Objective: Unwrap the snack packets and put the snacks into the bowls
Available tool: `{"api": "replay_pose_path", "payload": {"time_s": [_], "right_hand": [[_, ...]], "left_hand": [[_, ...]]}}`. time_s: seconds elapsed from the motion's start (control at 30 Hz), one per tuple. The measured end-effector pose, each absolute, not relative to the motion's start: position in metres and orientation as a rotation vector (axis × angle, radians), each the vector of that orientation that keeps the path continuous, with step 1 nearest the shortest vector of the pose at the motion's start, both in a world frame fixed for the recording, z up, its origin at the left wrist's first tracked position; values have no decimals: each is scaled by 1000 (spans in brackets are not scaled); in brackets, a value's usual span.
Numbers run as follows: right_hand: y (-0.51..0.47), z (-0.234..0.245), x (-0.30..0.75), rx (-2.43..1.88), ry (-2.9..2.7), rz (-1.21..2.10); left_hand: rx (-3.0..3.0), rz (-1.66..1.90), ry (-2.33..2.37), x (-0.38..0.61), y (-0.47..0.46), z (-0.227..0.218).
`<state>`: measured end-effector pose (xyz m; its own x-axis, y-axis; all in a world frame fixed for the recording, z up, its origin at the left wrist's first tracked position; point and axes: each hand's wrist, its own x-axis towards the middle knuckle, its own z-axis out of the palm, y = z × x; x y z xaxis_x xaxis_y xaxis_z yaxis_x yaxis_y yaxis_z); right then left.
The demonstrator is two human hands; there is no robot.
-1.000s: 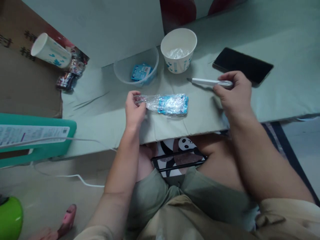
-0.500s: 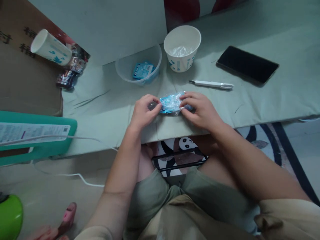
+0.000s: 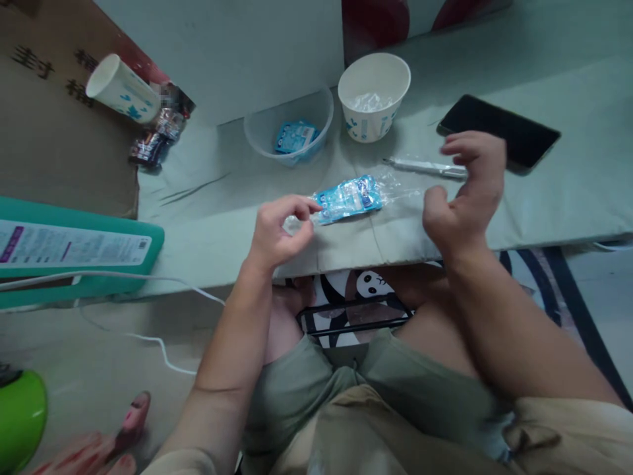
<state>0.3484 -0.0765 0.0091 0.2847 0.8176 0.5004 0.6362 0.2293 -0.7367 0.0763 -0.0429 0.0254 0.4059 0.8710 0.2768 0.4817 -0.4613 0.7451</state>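
A light-blue printed packet in a clear plastic sleeve (image 3: 349, 199) lies on the cloth-covered table, its loose clear film trailing to the right. My left hand (image 3: 283, 229) is at the packet's left end, index fingertip at its edge, thumb apart from the finger. Raised to the right of the packet is my right hand (image 3: 467, 194), fingers bent, thumb spread away and nothing seen in it. Behind it lies a slim white pen-like tool with a metal tip (image 3: 425, 166), its right end partly covered by the hand.
A clear plastic bowl (image 3: 250, 140) holds similar blue packets. Beside it a paper bowl (image 3: 368, 126) contains crumpled clear film. A black phone (image 3: 524, 135) lies at right. On the left are a tilted paper cup (image 3: 123, 92), dark wrapped snacks (image 3: 151, 146) and a green box (image 3: 148, 231).
My right hand has let go of the packet's right end and moved up and to the right. The packet now rests on the table with its film spread out; my left hand stays beside it.
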Motion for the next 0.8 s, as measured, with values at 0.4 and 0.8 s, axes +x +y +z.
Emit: {"api": "replay_pose_path", "payload": {"time_s": [0.4, 0.8], "right_hand": [[-89, 18, 316, -1962, -2435, 526], [-76, 15, 317, -2252, -2005, 583]], "left_hand": [[2201, 395, 1272, 87, -53, 26], [1840, 617, 1362, 105, -16, -1]]}}
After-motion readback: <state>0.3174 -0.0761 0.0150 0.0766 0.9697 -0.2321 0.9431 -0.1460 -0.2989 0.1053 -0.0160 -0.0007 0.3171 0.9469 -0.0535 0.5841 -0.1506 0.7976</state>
